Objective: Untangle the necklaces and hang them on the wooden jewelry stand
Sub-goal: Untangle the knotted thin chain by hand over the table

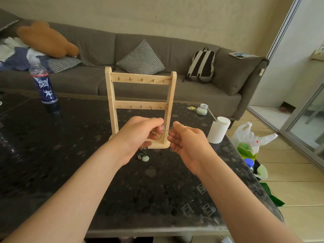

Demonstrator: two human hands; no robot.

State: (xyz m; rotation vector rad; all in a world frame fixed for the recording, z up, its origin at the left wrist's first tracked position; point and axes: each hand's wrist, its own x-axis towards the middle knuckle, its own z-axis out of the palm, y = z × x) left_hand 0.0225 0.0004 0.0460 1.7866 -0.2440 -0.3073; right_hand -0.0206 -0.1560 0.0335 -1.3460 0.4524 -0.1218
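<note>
A wooden jewelry stand (pixel 140 79) with two rows of small hooks stands upright on the dark table (pixel 70 155); all its hooks are bare. In front of its base, my left hand (pixel 140 135) pinches a thin chain necklace with a silver pendant (pixel 163 128). My right hand (pixel 185 137) pinches the same chain just to the right; the chain runs between both hands. A tangle of necklaces (pixel 143 154) with a pale green pendant hangs or lies below my left hand, by the stand's base.
A water bottle (pixel 43 81) stands at the table's far left. A white paper cup (pixel 218 129) with a straw and a small green case (pixel 202 109) sit at the right. A grey sofa (pixel 175 55) lies behind; bags are on the floor right of the table.
</note>
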